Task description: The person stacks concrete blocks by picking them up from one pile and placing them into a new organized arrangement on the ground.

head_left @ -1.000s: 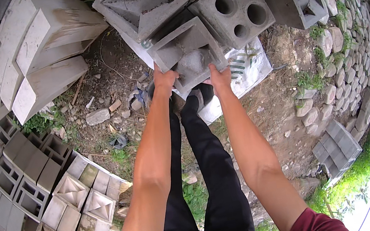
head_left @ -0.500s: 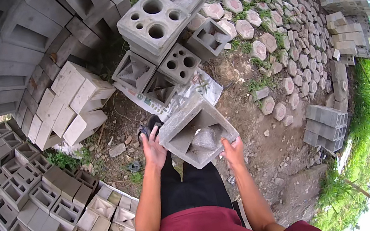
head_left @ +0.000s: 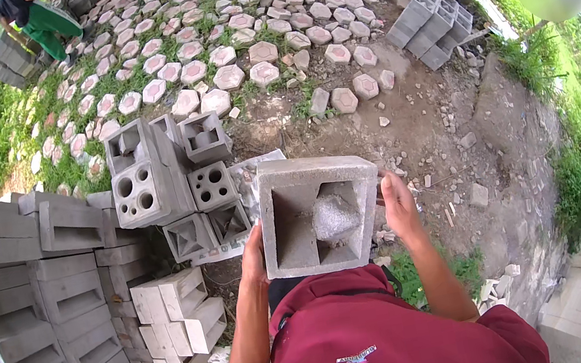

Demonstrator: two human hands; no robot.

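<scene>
Between my two hands, in front of my torso, is a square grey concrete ventilation block (head_left: 278, 184). Its open face is turned up toward me and shows slanted inner walls with a rounded, speckled lump inside. My left hand (head_left: 252, 256) is closed against the block's left side, its fingers partly hidden behind it. At the right side, my right hand (head_left: 401, 208) has the thumb raised along the edge and the other fingers curled toward the block's underside, partly hidden. Beyond my left hand stands a group of similar blocks, including one with round holes (head_left: 212, 186), on a printed sheet (head_left: 248, 181).
Tall stacks of grey blocks (head_left: 10, 289) and a paler pile (head_left: 175, 318) stand at left. Hexagonal pavers (head_left: 229, 77) cover the ground ahead. More hollow blocks (head_left: 426, 25) lie at the far right. A person in green trousers (head_left: 50, 29) is at the far left.
My view and body have turned to the right, so the block group now appears further left. The block has rotated in my hands, and my right thumb has left its front rim.
</scene>
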